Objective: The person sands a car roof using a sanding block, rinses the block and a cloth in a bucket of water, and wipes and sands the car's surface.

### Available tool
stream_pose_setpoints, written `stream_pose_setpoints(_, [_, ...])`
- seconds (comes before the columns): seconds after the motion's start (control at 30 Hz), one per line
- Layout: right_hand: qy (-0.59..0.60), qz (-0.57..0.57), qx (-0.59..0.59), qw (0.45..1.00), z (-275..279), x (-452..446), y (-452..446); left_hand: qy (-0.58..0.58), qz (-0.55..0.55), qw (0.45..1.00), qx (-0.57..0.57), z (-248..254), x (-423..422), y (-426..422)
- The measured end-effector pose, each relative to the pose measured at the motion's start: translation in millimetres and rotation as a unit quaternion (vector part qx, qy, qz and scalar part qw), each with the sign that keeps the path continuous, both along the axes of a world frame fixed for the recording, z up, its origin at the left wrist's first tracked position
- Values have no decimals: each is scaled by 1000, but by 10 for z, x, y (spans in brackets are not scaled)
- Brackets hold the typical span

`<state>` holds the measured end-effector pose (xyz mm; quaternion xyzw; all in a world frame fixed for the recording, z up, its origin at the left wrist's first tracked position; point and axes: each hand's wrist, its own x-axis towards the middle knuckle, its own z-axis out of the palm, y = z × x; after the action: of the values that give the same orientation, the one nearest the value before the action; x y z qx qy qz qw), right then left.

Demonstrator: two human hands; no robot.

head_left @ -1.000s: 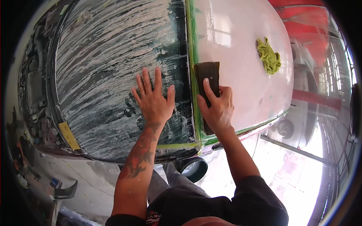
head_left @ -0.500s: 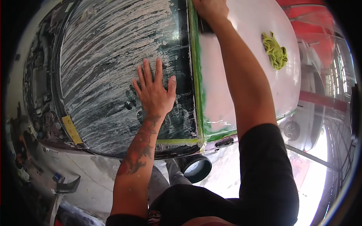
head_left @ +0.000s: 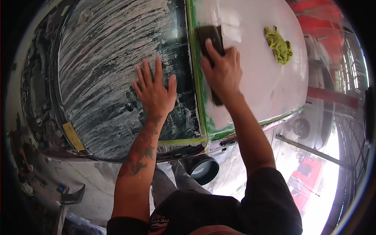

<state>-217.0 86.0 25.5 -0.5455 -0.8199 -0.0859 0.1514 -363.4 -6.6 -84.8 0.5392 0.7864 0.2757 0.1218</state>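
My left hand (head_left: pixel 157 94) lies flat with fingers spread on the dark glass (head_left: pixel 109 82), which is streaked with whitish residue. In my right hand (head_left: pixel 225 72) is a long dark sanding block (head_left: pixel 210 35), pressed on the pale pinkish-white car panel (head_left: pixel 258 90). The block lies lengthwise just right of the green masking tape (head_left: pixel 200 86) that runs along the border between glass and panel. My fingers cover the middle of the block. A crumpled yellow-green cloth (head_left: pixel 279 46) rests on the panel, to the right of my right hand.
Below the car's edge a dark bucket (head_left: pixel 205 170) stands on the floor by my legs. A yellow tape strip (head_left: pixel 73 136) sticks to the glass's lower left corner. A red beam (head_left: pixel 333 97) and a white car (head_left: pixel 313 125) are on the right.
My right hand has come back toward me along the tape with the sanding block, which was mostly out of sight. My left hand stays flat on the glass; the view has shifted slightly.
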Motion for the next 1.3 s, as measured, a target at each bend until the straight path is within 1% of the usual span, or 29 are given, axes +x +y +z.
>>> stream_pose_setpoints(0.07, [0,-7,38,999,-28,-213,565,-1,0,1000,3,-4,-8,11])
stream_pose_setpoints(0.13, [3,-12,30,999,-38,-234,534,5,-1,1000,0,-23,-10,0])
stream_pose_setpoints(0.27, [-4,-20,-28,999,-75,88,-430,8,2,1000,-2,5,-15,18])
stream_pose_setpoints(0.33, [-15,-27,-37,999,-59,101,-492,6,7,1000,-2,-12,-8,19])
stream_pose_setpoints(0.37, [-15,-31,-40,999,-54,51,-416,7,5,1000,1,-21,-4,14])
stream_pose_setpoints(0.5, [-16,-44,13,999,-28,-354,484,9,4,1000,14,-49,7,10])
stream_pose_setpoints(0.6, [-9,-54,-8,998,-36,-340,348,3,4,1000,5,-21,-3,4])
stream_pose_setpoints(0.7, [-11,-36,-41,998,-54,-42,-405,-10,5,1000,0,-8,-17,22])
stream_pose_setpoints(0.73, [-12,-34,-44,998,-55,-24,-379,-15,0,1000,-3,-7,-20,16])
stream_pose_setpoints(0.8, [-18,-8,-10,1000,-79,-3,-294,-18,-7,1000,-8,-14,-25,17])
stream_pose_setpoints(0.87, [-9,-13,12,1000,-66,-181,198,-18,-4,1000,-11,-20,-19,24])
stream_pose_setpoints(0.9, [-26,-51,1,998,-40,-300,487,-16,-2,1000,-14,-27,-20,21])
stream_pose_setpoints(0.93, [-18,-52,12,998,-35,-390,746,-14,-3,1000,-8,-37,-19,16])
stream_pose_setpoints(0.97, [-45,-47,36,997,-85,-429,1002,-13,-1,1000,0,-43,-16,23])
stream_pose_setpoints(1.0, [-47,-48,35,997,-26,-461,978,-14,-2,1000,-2,-46,-8,22])
stream_pose_setpoints(1.03, [-22,-49,7,999,58,-519,954,-6,3,1000,8,-49,-5,30])
stream_pose_setpoints(1.07, [2,-52,-20,998,111,-534,919,1,8,1000,18,-45,2,21])
stream_pose_setpoints(1.17, [7,-17,33,999,-123,-136,257,0,8,1000,14,-46,-4,22])
stream_pose_setpoints(1.27, [-28,-27,-26,999,-82,237,-824,-13,1,1000,13,-71,-10,26])
stream_pose_setpoints(1.3, [-20,-33,-45,998,-110,350,-1146,-16,-1,1000,13,-77,-5,31])
